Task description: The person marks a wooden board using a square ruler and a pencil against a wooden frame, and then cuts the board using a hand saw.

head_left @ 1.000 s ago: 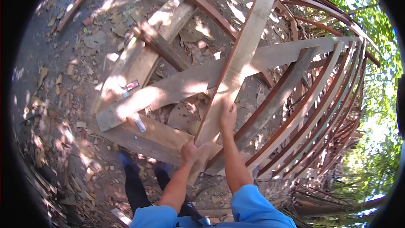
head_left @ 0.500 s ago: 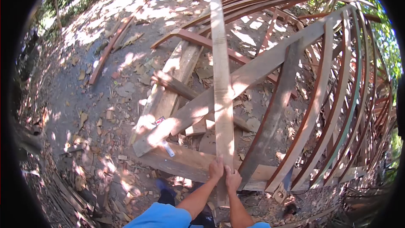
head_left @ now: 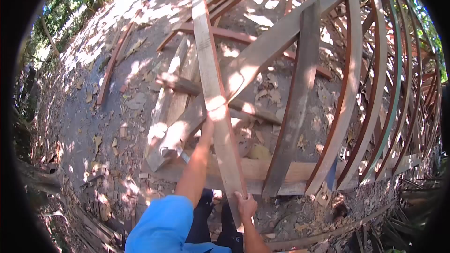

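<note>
A long wooden plank [head_left: 208, 65] runs away from me, lying across a slanted timber beam [head_left: 262, 54]. My right hand [head_left: 246, 205] is closed around the plank's near end, thumb on top. Farther up, my left hand [head_left: 209, 122] grips the plank's left edge, its fingers mostly hidden behind the wood. Below the left forearm, a pale metal tool [head_left: 184, 156] shows in part near the beam's lower end; I cannot make out its kind.
Curved wooden ribs [head_left: 349, 84] fan out to the right, standing on a low base timber [head_left: 300, 173]. A short dark timber [head_left: 180, 84] crosses beneath the plank. A loose reddish board [head_left: 112, 61] lies on leaf-strewn ground to the left.
My left hand has moved forward along the plank, away from my right hand. The plank has turned, its far end shifting left, and its reddish side edge now shows.
</note>
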Demonstrator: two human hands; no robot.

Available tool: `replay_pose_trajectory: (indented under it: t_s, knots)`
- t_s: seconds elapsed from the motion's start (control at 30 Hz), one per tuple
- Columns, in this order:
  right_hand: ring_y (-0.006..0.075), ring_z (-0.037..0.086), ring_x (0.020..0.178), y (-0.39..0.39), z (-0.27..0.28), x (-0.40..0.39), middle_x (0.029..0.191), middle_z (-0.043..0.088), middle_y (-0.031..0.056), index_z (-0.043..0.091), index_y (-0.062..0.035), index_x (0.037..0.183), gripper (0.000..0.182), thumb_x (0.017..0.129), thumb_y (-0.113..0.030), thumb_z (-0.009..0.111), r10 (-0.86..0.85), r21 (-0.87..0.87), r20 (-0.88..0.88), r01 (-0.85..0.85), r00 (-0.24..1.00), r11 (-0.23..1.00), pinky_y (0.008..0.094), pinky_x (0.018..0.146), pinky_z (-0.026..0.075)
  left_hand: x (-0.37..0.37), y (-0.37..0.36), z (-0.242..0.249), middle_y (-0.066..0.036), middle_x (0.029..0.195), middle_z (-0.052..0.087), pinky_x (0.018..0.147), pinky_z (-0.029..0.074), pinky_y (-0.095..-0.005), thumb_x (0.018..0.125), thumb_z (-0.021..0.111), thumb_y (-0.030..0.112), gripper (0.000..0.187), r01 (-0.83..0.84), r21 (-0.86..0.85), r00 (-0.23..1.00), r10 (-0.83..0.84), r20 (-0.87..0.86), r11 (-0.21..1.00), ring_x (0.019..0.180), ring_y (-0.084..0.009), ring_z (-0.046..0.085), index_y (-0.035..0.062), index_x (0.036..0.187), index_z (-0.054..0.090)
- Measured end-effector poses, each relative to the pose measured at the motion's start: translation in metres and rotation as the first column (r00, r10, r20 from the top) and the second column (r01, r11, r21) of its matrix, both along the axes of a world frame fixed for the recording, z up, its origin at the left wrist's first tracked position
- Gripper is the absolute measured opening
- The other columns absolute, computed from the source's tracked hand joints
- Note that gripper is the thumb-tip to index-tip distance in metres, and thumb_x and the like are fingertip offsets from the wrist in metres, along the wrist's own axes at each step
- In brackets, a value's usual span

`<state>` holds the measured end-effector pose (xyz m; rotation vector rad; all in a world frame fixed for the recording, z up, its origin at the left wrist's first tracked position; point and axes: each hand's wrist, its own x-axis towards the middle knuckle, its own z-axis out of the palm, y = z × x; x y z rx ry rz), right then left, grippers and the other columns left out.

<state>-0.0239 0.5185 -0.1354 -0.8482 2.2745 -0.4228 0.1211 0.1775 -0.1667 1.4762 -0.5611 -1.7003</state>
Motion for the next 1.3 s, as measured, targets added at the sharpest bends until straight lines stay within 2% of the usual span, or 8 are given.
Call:
replay_pose_trajectory:
  t_s: [0.33,0.4,0.43,0.6,0.73,0.9,1.1,1.3]
  knots:
    - [0.0435,0.067,0.074,0.178,-0.018,-0.004,0.079,0.069,0.0203,0.067,-0.0059,0.096,0.062,0.072,-0.062,0.079,-0.026,-0.059,0.005,0.026,1.0,0.998,0.0523,0.067,0.051,0.006,0.182,-0.006,-0.009,0.149,0.046,0.111,0.04,-0.0469,0.091,0.038,0.08,0.093,0.157,0.208,0.867,-0.034,-0.498,0.965,0.136,-0.0297,0.045,0.0099,0.153,0.036]
    - [0.0424,0.066,0.073,0.283,-0.053,-0.018,0.079,0.068,0.0193,0.065,-0.0068,0.098,0.069,0.065,-0.065,0.081,0.067,0.204,-0.195,-0.026,0.979,0.979,0.052,0.066,0.051,0.001,0.244,-0.006,-0.011,0.153,0.043,0.112,0.039,-0.0478,0.09,0.034,0.083,0.097,0.18,0.225,0.86,-0.042,-0.508,0.958,0.137,-0.0298,0.044,0.0101,0.154,0.033]
    - [0.0442,0.065,0.075,0.306,-0.036,-0.019,0.08,0.067,0.0196,0.062,-0.0052,0.093,0.07,0.064,-0.066,0.081,0.085,-0.063,-0.315,-0.111,0.945,0.992,0.0521,0.066,0.05,0.0,0.273,-0.005,-0.012,0.155,0.041,0.113,0.038,-0.0482,0.089,0.032,0.084,0.099,0.189,0.239,0.858,-0.042,-0.512,0.952,0.138,-0.0298,0.043,0.0103,0.155,0.032]
    - [0.0462,0.063,0.089,0.376,0.033,-0.032,0.093,0.067,0.0227,0.064,-0.0043,0.103,0.073,0.065,-0.064,0.08,0.174,0.303,-0.155,-0.121,0.973,0.945,0.0529,0.079,0.049,0.021,0.329,0.025,-0.01,0.16,0.033,0.119,0.029,-0.0487,0.089,0.034,0.083,0.099,0.277,0.329,0.851,-0.071,-0.521,0.903,0.146,-0.0298,0.032,0.0139,0.159,0.021]
    - [0.0434,0.064,0.1,0.393,0.025,-0.058,0.105,0.068,0.0242,0.064,-0.0054,0.112,0.075,0.068,-0.064,0.078,0.125,0.355,-0.03,-0.106,0.992,0.929,0.0508,0.086,0.049,0.037,0.188,0.057,-0.012,0.136,0.054,0.106,0.044,-0.0476,0.095,0.041,0.072,0.077,-0.089,0.04,0.933,0.097,-0.345,0.995,0.124,-0.0294,0.053,0.0111,0.141,0.047]
    - [0.0388,0.064,0.107,0.408,-0.012,-0.103,0.116,0.067,0.0203,0.065,-0.0055,0.118,0.08,0.075,-0.073,0.067,0.255,0.244,-0.108,-0.223,0.961,0.944,0.0469,0.093,0.049,0.051,0.099,0.033,-0.016,0.142,0.05,0.109,0.044,-0.0482,0.098,0.041,0.067,0.076,-0.125,-0.124,0.971,0.095,-0.219,0.984,0.129,-0.0329,0.051,0.0086,0.147,0.04]
    - [0.0373,0.055,0.124,0.473,-0.076,-0.199,0.127,0.063,0.0179,0.059,-0.0069,0.127,0.085,0.074,-0.072,0.069,0.475,0.373,0.059,-0.461,0.878,0.805,0.0506,0.106,0.039,0.043,0.227,-0.059,-0.016,0.155,0.037,0.117,0.036,-0.0495,0.095,0.032,0.077,0.091,-0.011,-0.008,0.999,0.011,-0.042,1.0,0.14,-0.0346,0.041,0.009,0.155,0.028]
    - [0.0348,0.042,0.135,0.386,-0.065,-0.172,0.139,0.051,0.015,0.042,-0.0089,0.147,0.109,0.063,-0.07,0.076,0.293,-0.14,-0.094,-0.304,0.952,0.942,0.059,0.111,0.026,-0.085,0.412,-0.058,-0.016,0.144,0.05,0.114,0.039,-0.0506,0.096,0.03,0.076,0.089,-0.137,0.041,0.99,0.135,0.041,0.99,0.134,-0.0358,0.047,0.0061,0.152,0.033]
